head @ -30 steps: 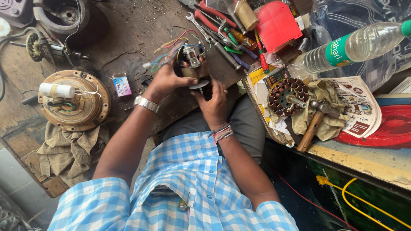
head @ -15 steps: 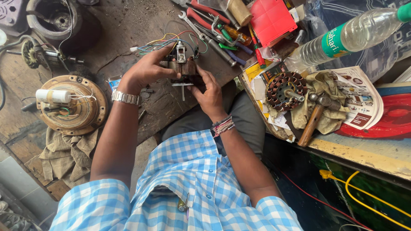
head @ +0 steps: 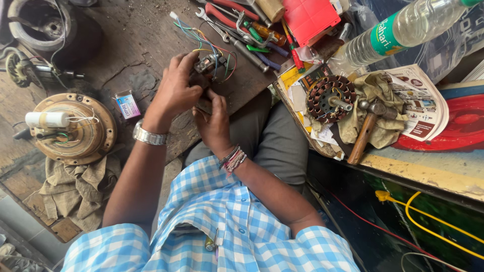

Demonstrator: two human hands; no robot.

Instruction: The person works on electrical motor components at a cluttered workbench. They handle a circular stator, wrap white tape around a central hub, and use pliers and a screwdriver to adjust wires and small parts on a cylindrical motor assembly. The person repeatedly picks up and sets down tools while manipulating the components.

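both hands are clamped on a small wired part [head: 210, 65] over the table [head: 146, 45]: the right hand [head: 214, 118] grips from below, the left hand [head: 174, 93] from the side. beyond lie pliers [head: 229, 15] and a red box [head: 310, 15].

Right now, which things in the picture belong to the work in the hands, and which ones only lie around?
In hand:
- left hand and right hand, both on the small wired part
- its coloured wires

Lying about:
- hammer on a rag
- copper-wound stator
- plastic bottle
- red box
- pliers and spanners
- round motor housing
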